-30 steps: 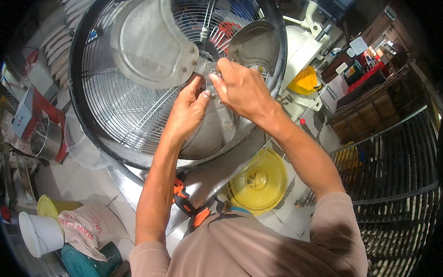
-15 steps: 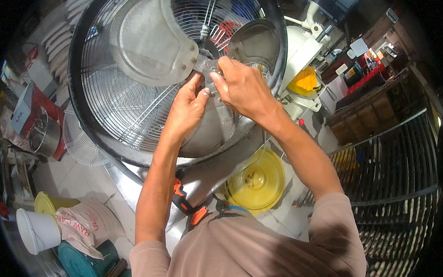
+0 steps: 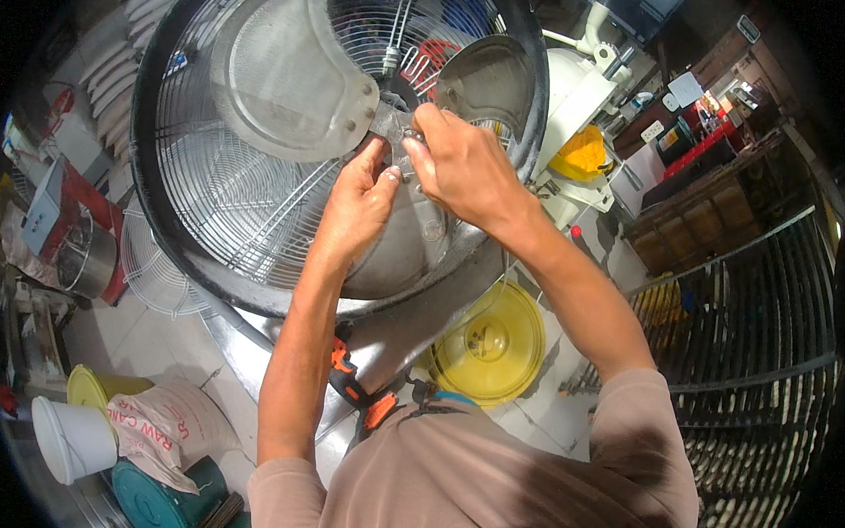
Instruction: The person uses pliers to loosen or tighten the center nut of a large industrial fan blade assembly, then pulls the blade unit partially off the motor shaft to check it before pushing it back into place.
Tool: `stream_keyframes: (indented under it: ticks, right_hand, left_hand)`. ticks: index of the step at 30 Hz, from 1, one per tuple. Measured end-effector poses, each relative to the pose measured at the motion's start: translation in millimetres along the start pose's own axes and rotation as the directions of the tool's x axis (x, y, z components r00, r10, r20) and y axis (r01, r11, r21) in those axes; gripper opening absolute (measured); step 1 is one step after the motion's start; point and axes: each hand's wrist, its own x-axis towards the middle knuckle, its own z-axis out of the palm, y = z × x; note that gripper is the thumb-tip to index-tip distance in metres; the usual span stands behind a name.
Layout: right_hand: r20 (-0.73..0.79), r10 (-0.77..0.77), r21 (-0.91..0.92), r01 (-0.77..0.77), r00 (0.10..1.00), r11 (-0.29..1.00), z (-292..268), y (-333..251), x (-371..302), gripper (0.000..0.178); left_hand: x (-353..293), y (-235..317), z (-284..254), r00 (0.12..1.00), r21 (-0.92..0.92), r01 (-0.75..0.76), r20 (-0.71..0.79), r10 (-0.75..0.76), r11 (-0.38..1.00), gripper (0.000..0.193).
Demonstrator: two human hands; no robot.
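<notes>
A large drum fan lies with its front open before me, its grey metal blades (image 3: pixel 285 78) dusty and its round black housing (image 3: pixel 150 203) around them. Both my hands are at the hub (image 3: pixel 390 128) in the middle. My left hand (image 3: pixel 357 206) is closed on the hub's edge, thumb on the near side, fingertips hidden beneath. Pinched in my right hand (image 3: pixel 472 173) is a small shiny metal piece, mostly covered by the fingers, its kind unclear. Under my wrists sits the lower blade (image 3: pixel 395 249), and another blade (image 3: pixel 485 85) is at the upper right.
A wire guard (image 3: pixel 157 264) leans at the left of the housing. An orange-and-black power tool (image 3: pixel 349 378) rests by my waist. Nearby are a yellow lid or basin (image 3: pixel 489 345), a white bucket (image 3: pixel 72 438), a sack (image 3: pixel 175 423) and a black slatted rack (image 3: pixel 735 387).
My right hand has shifted slightly at the hub, and the small metal piece between its fingers shows more. My left hand stays in place.
</notes>
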Motion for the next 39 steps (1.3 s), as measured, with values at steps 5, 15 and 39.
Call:
stream_keyframes:
  ticks: [5, 15, 39]
  right_hand:
    - [0.001, 0.067, -0.047, -0.067, 0.998, 0.997, 0.9, 1.5, -1.8, 0.026]
    - [-0.017, -0.01, -0.052, 0.009, 1.0, 0.999, -0.8, -2.3, 0.3, 0.028]
    - [0.057, 0.079, -0.088, -0.074, 0.995, 0.993, -1.6, -3.9, 4.0, 0.027]
  left_hand:
    - [-0.1, -0.8, 1.3, 1.0, -0.035, -0.012, -0.017, 0.012, 0.999, 0.027]
    - [-1.2, 3.8, -2.8, 0.997, 0.038, 0.075, 0.027, -0.076, 0.996, 0.023]
    - [0.2, 1.3, -3.2, 0.999, -0.08, 0.011, 0.044, -0.008, 0.997, 0.042]
